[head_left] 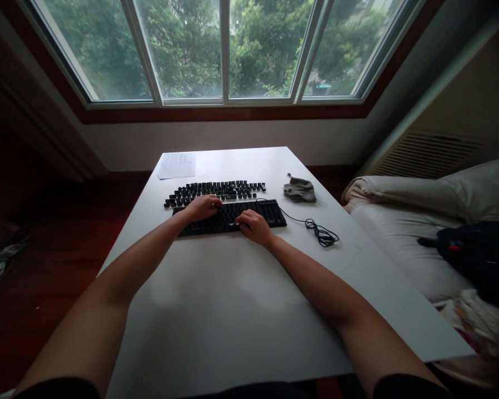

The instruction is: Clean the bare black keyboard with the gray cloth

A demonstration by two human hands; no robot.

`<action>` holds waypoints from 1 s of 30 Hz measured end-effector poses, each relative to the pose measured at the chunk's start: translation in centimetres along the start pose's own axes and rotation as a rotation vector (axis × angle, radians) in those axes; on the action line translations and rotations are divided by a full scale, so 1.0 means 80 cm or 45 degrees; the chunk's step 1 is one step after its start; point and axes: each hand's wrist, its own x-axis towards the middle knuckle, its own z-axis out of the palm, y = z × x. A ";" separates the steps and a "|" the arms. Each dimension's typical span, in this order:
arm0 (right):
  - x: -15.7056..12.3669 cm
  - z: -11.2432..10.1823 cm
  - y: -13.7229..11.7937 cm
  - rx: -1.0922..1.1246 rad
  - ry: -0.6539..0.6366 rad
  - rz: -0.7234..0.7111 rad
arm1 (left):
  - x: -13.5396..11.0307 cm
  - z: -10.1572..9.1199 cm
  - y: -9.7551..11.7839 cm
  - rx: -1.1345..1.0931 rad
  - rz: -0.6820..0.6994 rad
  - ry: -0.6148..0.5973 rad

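A black keyboard (274, 215) lies flat on the white table (216, 310), its long side towards me. Just beyond it, many loose black keycaps (233, 188) stand in rough rows. My left hand (203, 206) is over the keyboard's upper left half, close to the keycaps. Its fingers are bent together, and whatever they pinch is too small to make out. Resting at the keyboard's near edge, right of the middle, my right hand (254, 223) has its fingers curled with the tips pressed close over the keys. Anything between those tips is hidden.
A black cable (325, 235) runs from the keyboard to a coiled bundle on the right. Behind it lies a crumpled grey cloth (299, 189). A sheet of paper (177, 165) is at the far left corner. A light sofa (399, 221) with a dark bag (482, 255) stands right of the table.
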 end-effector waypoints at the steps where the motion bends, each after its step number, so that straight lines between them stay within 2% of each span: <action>1: 0.000 -0.001 -0.001 0.001 -0.001 -0.001 | -0.001 0.003 0.000 -0.014 -0.024 0.012; 6: 0.000 -0.002 -0.001 -0.001 -0.005 0.007 | -0.005 0.016 0.003 -0.074 -0.109 0.113; 11: -0.001 -0.001 0.002 -0.005 -0.020 0.016 | -0.016 0.019 0.024 -0.161 -0.175 0.238; 16: -0.002 0.002 0.002 0.005 -0.007 0.022 | -0.036 0.023 0.054 -0.232 -0.181 0.249; 21: -0.002 0.002 0.000 0.012 -0.003 0.023 | -0.054 0.041 0.078 -0.254 -0.180 0.277; 25: -0.002 0.001 0.001 0.014 0.002 0.024 | -0.061 0.053 0.085 -0.211 -0.212 0.296; 30: -0.002 0.002 0.002 0.020 0.005 0.028 | -0.067 0.055 0.087 -0.236 -0.233 0.297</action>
